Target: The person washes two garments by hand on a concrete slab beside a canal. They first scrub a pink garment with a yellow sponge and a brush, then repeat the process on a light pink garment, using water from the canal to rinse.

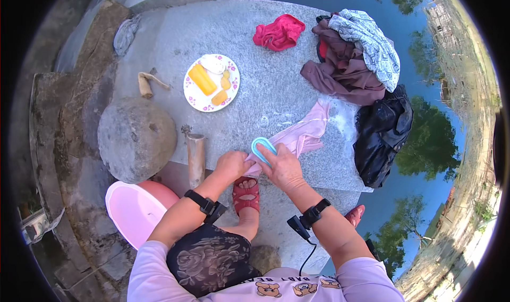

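A light pink cloth garment [305, 132] lies stretched over the grey stone slab [159, 35], with suds along its far end. Its near end is pinched in my left hand [232, 165], close to the slab's front edge. My right hand [285, 167] grips a turquoise oval scrubbing brush [263, 150] and presses it onto the cloth just right of my left hand. The brush's bristles are hidden underneath. White foam [342, 116] spreads on the stone beyond the garment.
A floral plate [207, 106] holds yellow soap bars [202, 80]. Wet clothes [338, 62], black garment [384, 134] and red cloth [279, 33] lie around the slab. A boulder [135, 138], wooden stick [196, 158] and pink basin [135, 210] stand left; water [382, 206] borders the right.
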A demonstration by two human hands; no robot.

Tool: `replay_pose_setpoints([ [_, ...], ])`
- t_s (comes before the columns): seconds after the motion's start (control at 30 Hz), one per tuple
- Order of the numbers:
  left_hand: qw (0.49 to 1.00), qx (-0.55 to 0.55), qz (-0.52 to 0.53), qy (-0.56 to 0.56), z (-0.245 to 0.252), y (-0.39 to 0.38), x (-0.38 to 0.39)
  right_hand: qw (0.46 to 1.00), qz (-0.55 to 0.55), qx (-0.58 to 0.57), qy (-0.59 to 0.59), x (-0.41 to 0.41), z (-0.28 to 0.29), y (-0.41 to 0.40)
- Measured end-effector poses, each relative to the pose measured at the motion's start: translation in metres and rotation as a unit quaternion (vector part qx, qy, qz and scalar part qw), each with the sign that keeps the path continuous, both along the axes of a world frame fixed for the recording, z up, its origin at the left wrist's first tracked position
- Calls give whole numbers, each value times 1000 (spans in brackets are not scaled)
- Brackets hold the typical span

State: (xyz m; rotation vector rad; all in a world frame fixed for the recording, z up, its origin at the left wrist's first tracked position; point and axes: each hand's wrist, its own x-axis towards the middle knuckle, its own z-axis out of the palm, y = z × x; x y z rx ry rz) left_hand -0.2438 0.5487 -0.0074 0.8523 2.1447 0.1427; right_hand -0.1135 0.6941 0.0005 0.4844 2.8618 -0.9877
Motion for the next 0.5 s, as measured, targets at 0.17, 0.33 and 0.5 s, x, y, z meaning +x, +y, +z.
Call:
replay_pose_setpoints([
  [0.17, 1000, 3, 9, 2, 5, -1, -2, 990, -73, 111, 41, 11, -9, 89],
  [0.33, 1000, -16, 4, -2, 5, 8, 3, 948, -262, 161, -84, 27, -2, 155],
  [0.5, 1000, -9, 7, 0, -4, 0, 0, 998, -40, -33, 31, -3, 6, 15],
])
